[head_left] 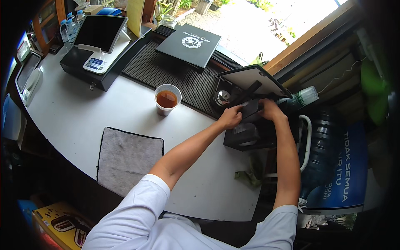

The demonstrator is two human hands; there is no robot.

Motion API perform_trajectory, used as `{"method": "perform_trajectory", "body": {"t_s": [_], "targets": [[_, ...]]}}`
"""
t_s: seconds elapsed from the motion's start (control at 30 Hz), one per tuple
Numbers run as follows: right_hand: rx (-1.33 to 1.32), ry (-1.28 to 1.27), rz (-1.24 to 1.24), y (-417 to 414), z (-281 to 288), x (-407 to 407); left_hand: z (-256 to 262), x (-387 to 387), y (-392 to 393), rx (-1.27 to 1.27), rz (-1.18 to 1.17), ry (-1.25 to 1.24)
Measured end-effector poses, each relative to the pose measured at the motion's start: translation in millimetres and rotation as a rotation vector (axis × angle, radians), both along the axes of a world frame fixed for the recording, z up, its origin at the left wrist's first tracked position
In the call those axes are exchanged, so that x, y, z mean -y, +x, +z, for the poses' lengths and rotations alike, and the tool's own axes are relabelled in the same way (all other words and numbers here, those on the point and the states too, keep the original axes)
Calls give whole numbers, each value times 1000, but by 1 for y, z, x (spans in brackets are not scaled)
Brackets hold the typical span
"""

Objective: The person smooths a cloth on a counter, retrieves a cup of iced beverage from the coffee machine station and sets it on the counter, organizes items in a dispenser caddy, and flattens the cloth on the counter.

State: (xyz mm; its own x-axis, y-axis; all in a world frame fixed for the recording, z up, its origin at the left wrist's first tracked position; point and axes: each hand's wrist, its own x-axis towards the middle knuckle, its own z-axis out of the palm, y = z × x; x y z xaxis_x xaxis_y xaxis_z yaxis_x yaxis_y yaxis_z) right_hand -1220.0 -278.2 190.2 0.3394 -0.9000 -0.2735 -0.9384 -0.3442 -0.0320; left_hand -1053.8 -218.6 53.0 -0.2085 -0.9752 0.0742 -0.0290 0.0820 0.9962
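Observation:
At the right end of the white counter, my left hand has its fingers closed on the near left edge of a dark, flat-looking object. My right hand is at that object's other side, its fingertips partly hidden, so its grip cannot be told. Below both hands stands a black box-like holder with dark items in it. A metal call bell is just left of the hands. Farther left, a clear plastic cup of brown drink stands upright on the counter. A grey cloth with dark edging lies flat nearer to me.
A black ribbed bar mat runs along the back, under a black menu folder. A tablet register stands at left. Behind my hands leans a framed board. A large water bottle and a crumpled green cloth are at right.

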Motion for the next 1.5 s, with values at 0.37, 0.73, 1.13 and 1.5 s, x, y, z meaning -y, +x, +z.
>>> {"method": "perform_trajectory", "body": {"t_s": [0.37, 0.73, 1.13, 1.5], "targets": [[89, -111, -89, 10, -2, 3, -20, 18, -6, 174, 42, -221], [116, -193, -212, -3, -17, 16, -18, 18, -12, 110, 40, -354], [96, -182, -246, 4, -23, 30, -14, 10, -11, 154, 60, -303], [89, 225, -21, -9, -9, 41, -23, -6, 8, 31, 107, -133]]}}
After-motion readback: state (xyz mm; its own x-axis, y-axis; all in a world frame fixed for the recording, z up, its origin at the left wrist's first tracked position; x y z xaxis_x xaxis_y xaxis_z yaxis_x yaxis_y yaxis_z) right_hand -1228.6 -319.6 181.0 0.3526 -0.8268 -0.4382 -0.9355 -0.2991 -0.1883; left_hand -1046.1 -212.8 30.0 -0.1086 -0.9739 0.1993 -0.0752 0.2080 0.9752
